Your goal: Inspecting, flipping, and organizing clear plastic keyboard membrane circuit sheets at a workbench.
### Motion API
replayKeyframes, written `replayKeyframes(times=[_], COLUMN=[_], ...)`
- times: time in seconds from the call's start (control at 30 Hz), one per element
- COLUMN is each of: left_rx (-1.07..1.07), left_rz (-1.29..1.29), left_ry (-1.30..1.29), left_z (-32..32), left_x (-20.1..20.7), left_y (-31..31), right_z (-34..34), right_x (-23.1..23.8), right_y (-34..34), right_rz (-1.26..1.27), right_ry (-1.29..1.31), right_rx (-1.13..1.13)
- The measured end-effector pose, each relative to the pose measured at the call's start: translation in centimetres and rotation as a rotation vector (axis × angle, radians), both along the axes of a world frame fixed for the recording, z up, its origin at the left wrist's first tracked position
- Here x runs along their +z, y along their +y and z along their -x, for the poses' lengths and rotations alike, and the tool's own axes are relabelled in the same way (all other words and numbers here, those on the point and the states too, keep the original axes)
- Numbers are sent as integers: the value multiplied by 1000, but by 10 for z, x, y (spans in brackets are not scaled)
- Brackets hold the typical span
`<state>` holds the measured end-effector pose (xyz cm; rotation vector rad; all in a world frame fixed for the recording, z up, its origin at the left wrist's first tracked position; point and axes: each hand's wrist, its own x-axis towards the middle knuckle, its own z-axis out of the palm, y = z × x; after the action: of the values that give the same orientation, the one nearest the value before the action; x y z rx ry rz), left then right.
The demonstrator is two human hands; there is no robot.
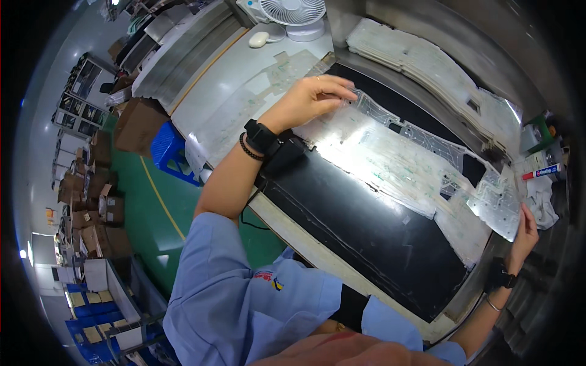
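A long clear plastic membrane sheet (397, 152) with printed circuit traces lies across a black work mat (366, 232). My left hand (311, 97) pinches the sheet's far left end with fingers pressed on its edge. Over at the sheet's right end, my right hand (526, 235) grips the edge with its fingers curled around it. Both wrists wear dark bands. The sheet reflects strong light in its middle.
A stack of similar white sheets (427, 61) lies behind the mat. A white desk fan (293, 15) and a computer mouse (258, 39) sit at the back. A tube and cloth (543, 195) lie at the right. Cardboard boxes (91, 207) and a blue crate (171, 152) stand on the green floor.
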<state>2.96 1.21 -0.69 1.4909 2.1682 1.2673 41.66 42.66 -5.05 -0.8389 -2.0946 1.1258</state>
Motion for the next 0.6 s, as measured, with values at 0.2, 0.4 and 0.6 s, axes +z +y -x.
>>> replayKeyframes(times=[0.2,0.4,0.6], left_rx=[115,111,127], left_rz=[-143,-87,3], left_ry=[-120,-552,-576], left_z=[0,-1,-2], left_x=[-2,-10,-12], left_y=[2,4,6], right_z=[0,1,11], right_x=[4,-6,-1], right_y=[3,1,-13], right_rz=[-76,263,277], right_ry=[357,354,315], right_rx=[44,-55,-114])
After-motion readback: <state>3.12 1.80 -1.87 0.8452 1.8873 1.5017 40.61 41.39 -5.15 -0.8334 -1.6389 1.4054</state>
